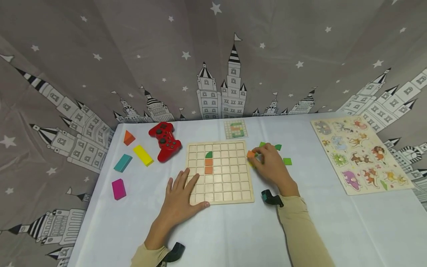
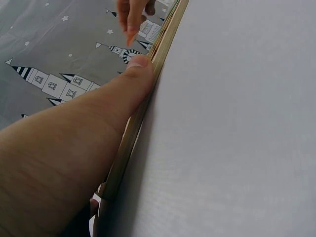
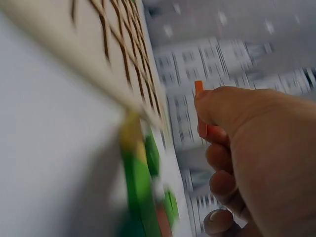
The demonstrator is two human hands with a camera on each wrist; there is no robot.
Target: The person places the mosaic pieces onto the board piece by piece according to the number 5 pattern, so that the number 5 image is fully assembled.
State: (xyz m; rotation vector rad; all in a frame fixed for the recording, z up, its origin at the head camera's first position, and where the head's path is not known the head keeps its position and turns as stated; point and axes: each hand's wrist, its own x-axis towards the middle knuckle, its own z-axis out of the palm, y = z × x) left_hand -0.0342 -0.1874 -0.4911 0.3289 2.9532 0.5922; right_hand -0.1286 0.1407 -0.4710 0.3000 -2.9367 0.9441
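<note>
A wooden grid board (image 1: 230,185) lies on the white table, with a green quarter-round tile (image 1: 209,154) and two orange square tiles (image 1: 208,166) in its cells. My left hand (image 1: 181,198) rests flat with spread fingers on the board's near-left corner; in the left wrist view the thumb (image 2: 133,81) lies along the board's edge (image 2: 148,91). My right hand (image 1: 268,163) pinches an orange tile (image 1: 251,154) just off the board's right edge; the right wrist view shows this orange tile (image 3: 200,111) held between thumb and fingers. Loose green tiles (image 1: 287,161) lie around that hand.
A pattern card (image 1: 235,129) lies behind the board. A red game controller (image 1: 165,141), an orange prism (image 1: 128,138), yellow (image 1: 143,155), teal (image 1: 122,162) and pink (image 1: 118,188) blocks sit at the left. An animal peg puzzle (image 1: 360,154) lies at the right. Castle-print fabric hangs behind.
</note>
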